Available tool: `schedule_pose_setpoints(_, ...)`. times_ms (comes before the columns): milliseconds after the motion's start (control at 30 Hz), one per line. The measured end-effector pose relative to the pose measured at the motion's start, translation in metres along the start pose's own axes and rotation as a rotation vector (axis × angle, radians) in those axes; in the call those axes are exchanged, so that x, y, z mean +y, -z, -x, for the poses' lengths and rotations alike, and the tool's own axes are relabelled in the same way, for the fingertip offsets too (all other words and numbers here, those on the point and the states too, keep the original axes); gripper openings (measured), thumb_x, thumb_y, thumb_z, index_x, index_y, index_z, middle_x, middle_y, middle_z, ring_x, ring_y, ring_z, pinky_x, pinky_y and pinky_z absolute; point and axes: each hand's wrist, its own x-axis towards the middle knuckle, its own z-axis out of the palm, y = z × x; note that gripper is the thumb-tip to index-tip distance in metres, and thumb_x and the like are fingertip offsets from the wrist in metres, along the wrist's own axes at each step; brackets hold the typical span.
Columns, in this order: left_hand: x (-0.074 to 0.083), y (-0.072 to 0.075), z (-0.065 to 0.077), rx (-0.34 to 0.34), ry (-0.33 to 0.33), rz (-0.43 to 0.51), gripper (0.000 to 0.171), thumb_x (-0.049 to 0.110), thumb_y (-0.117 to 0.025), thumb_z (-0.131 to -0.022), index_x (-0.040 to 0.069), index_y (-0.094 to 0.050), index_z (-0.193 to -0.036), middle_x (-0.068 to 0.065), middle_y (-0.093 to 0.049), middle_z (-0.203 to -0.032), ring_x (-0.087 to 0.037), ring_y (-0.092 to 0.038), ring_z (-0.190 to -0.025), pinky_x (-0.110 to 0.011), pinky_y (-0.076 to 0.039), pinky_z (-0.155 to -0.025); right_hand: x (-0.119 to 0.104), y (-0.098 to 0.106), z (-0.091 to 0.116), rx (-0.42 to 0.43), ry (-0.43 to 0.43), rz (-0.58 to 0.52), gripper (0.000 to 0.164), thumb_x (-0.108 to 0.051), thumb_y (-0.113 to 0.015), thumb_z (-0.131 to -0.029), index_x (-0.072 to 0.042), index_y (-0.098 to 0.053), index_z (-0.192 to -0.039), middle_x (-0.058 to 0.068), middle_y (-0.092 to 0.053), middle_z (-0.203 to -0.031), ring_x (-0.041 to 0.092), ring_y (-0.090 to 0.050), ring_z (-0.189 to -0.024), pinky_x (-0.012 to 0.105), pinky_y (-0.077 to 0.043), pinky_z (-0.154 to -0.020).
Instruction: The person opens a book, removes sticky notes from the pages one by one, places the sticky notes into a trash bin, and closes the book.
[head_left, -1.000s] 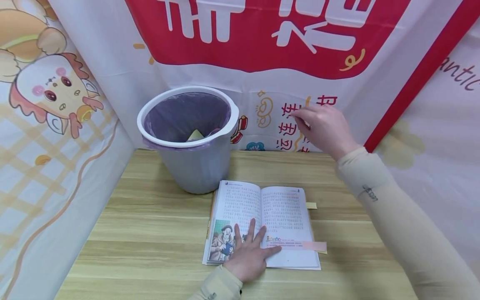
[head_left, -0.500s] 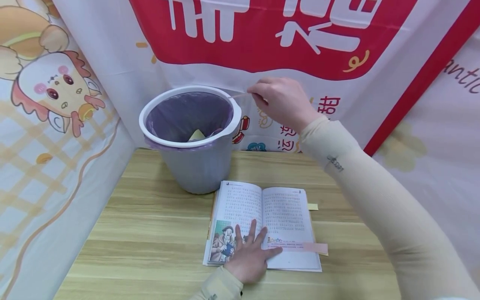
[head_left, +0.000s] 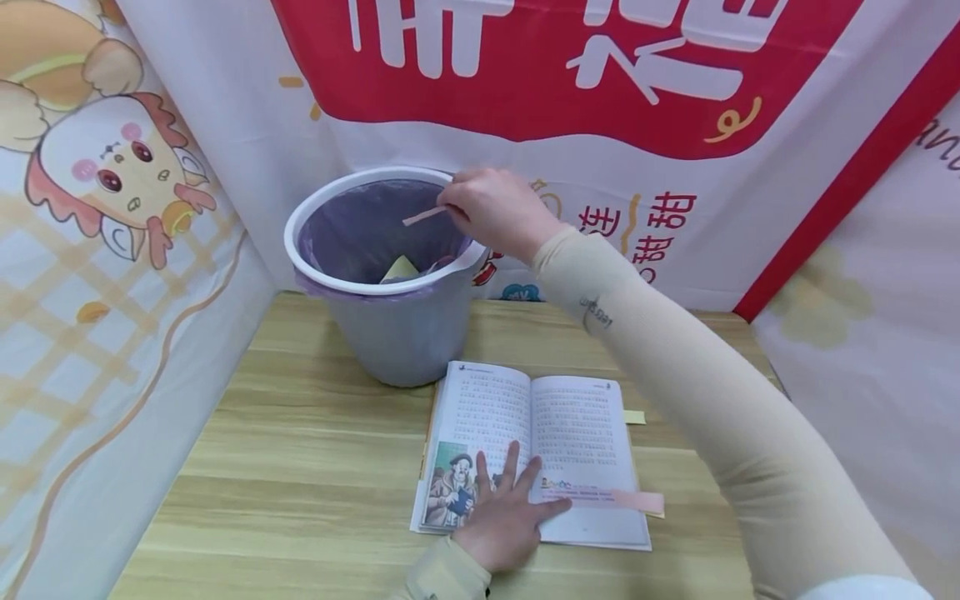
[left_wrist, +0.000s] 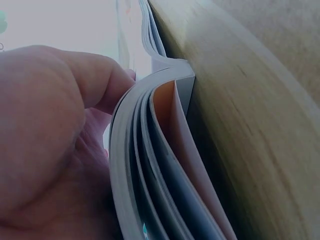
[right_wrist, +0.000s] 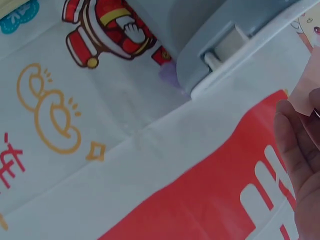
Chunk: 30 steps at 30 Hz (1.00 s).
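Observation:
An open book point(head_left: 577, 425) lies on the wooden table, with printed text and a picture of a person in a cap on its left page. My left hand point(head_left: 502, 517) rests on it with fingers spread across the lower pages; the left wrist view shows the hand point(left_wrist: 55, 125) against the curved page edges point(left_wrist: 150, 150). My right hand point(head_left: 495, 208) is at the right rim of a grey trash bin point(head_left: 408, 333), pinching a pink paper strip point(head_left: 423, 217) that reaches over the opening. In the right wrist view the pink strip point(right_wrist: 306, 87) sits between thumb and fingers.
The bin has a purple liner point(head_left: 360, 225) with a yellow piece of paper point(head_left: 401, 268) inside. A pink sticky strip point(head_left: 630, 500) and a yellow tab point(head_left: 634, 417) stick out from the book's right side. Printed cloth point(head_left: 675, 142) hangs behind the table point(head_left: 300, 475).
My right hand has moved left from beside the bin to its rim, bringing the pink strip over the opening. The left hand stays on the book. The view has shifted slightly.

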Motion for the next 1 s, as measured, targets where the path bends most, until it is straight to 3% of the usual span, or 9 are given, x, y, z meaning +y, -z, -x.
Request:
schedule_pose_setpoints(333, 0.003, 0.000, -0.001, 0.025, -0.005, -0.025, 0.066, 0.027, -0.058, -0.087, 0.062, -0.037, -0.138, -0.006, -0.019, -0.164, -0.038, 0.008, -0.152, -0.076, 0.012, -0.104, -0.007, -0.019, -0.020, -0.073, 0.005, 0.034, 0.029, -0.027, -0.061, -0.092, -0.018, -0.075, -0.115, 0.001, -0.074, -0.109, 0.018, -0.068, -0.099, 0.028, -0.052, -0.095)
schedule_pose_setpoints(767, 0.002, 0.002, -0.001, 0.003, -0.003, -0.033, 0.069, 0.024, -0.059, -0.085, 0.063, -0.036, -0.138, -0.005, -0.020, -0.164, -0.037, 0.008, -0.152, -0.076, 0.010, -0.104, -0.007, -0.037, -0.032, -0.170, -0.001, 0.044, 0.029, -0.026, -0.056, -0.093, -0.018, -0.076, -0.112, 0.001, -0.075, -0.104, 0.019, -0.066, -0.095, 0.029, -0.052, -0.094)
schedule_pose_setpoints(1000, 0.000, 0.000, 0.000, 0.014, 0.001, -0.032, 0.066, 0.026, -0.059, -0.086, 0.062, -0.038, -0.138, -0.006, -0.020, -0.164, -0.039, 0.007, -0.152, -0.076, 0.009, -0.104, -0.003, -0.029, -0.028, -0.157, -0.029, 0.040, 0.031, -0.031, -0.059, -0.092, -0.020, -0.075, -0.117, 0.000, -0.074, -0.109, 0.018, -0.067, -0.099, 0.029, -0.052, -0.095)
